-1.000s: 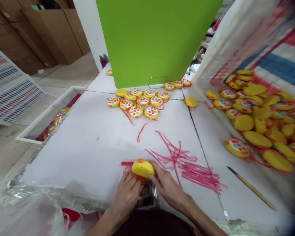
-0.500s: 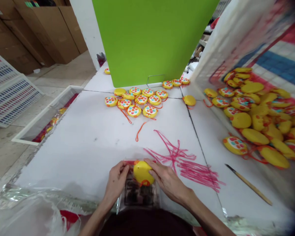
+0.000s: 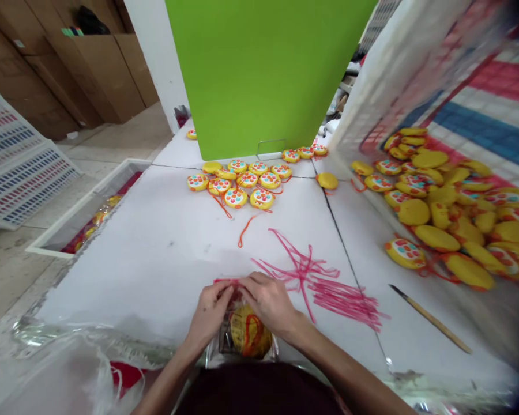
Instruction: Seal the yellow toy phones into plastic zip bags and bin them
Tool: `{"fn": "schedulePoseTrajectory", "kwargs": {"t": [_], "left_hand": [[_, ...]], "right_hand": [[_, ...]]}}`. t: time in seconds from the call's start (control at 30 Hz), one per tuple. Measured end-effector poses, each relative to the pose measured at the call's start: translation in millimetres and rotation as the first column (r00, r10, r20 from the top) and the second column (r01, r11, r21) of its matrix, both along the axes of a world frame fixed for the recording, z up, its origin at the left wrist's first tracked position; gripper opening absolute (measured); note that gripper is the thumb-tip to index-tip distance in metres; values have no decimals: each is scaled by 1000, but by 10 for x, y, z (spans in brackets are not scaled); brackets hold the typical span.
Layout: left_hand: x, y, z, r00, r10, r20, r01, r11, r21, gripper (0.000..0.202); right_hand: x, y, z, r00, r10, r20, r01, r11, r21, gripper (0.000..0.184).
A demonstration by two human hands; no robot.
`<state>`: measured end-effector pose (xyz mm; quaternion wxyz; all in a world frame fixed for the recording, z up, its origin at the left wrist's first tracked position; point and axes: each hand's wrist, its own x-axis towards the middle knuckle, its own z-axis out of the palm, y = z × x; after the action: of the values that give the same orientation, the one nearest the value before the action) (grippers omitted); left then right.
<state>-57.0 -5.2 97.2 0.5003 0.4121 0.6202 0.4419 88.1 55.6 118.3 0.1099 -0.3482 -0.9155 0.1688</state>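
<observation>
A clear plastic bag (image 3: 225,344) with dark print lies at the table's near edge, in front of my body. Inside it sits a round yellow toy (image 3: 246,331) with an orange cord, seen through the film. My left hand (image 3: 211,308) pinches the bag's upper left edge, where a red strip shows. At the same upper edge my right hand (image 3: 268,300) has its fingers closed on the bag, close beside the left. Fingertips partly hide the bag's mouth.
Several yellow toys with coloured dots (image 3: 236,197) lie ahead on the white table (image 3: 155,265). Pink strips (image 3: 346,300) and a wooden-handled tool (image 3: 432,320) lie to the right. A tipped basket (image 3: 350,127) holds more yellow toys. A green panel (image 3: 268,75) stands at the back.
The yellow toy has gone from my right hand down into the bag. My right hand has shifted left to the bag's upper edge, nearer my left hand.
</observation>
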Motion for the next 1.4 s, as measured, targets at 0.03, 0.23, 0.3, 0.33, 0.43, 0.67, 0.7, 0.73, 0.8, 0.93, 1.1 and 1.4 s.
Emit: {"fn": "schedulePoseTrajectory", "kwargs": {"t": [0.03,0.23,0.3,0.33,0.43,0.67,0.7,0.73,0.8,0.93,1.1,1.4], "left_hand": [[1,-3,6,1000,-13,-17,13,1000,9,29],[67,-3,76,980,-30,-195,42,997,57,27],[100,-7,93,964,-7,-266,29,996,79,24],[114,-11,96,957,3,-289,23,996,86,24],[120,-37,86,956,13,-294,13,996,86,25],[-17,-133,-55,984,55,-170,-49,998,38,22],[-28,-137,-77,987,61,-146,-57,998,29,21],[-36,-136,-95,991,65,-118,-63,998,19,21],[-45,-126,-116,996,65,-61,-65,998,-2,21],[-73,-110,-110,998,58,24,-57,998,-32,18],[-135,-127,-130,994,60,96,-54,996,-70,17],[-161,-112,-160,987,70,148,-54,993,-106,19]], "right_hand": [[-44,-14,5,1000,1,6,-1,1000,1,17],[-195,-49,6,1000,-4,24,4,1000,10,14],[-211,-21,-4,1000,-30,5,30,1000,5,13],[-202,9,-9,998,-56,-8,56,998,-1,12],[-26,160,-31,980,-192,-48,191,981,-31,14],[1306,551,-235,789,-614,26,614,787,-58,23],[1485,559,-271,752,-657,58,659,751,-47,22],[1637,554,-296,721,-687,88,692,721,-36,22],[1856,515,-299,690,-708,149,719,695,-26,21],[2042,401,-80,755,-609,244,647,753,-119,15],[1870,268,177,949,-304,86,286,710,-643,25],[568,252,-206,897,-385,-217,181,768,-614,19]]}}
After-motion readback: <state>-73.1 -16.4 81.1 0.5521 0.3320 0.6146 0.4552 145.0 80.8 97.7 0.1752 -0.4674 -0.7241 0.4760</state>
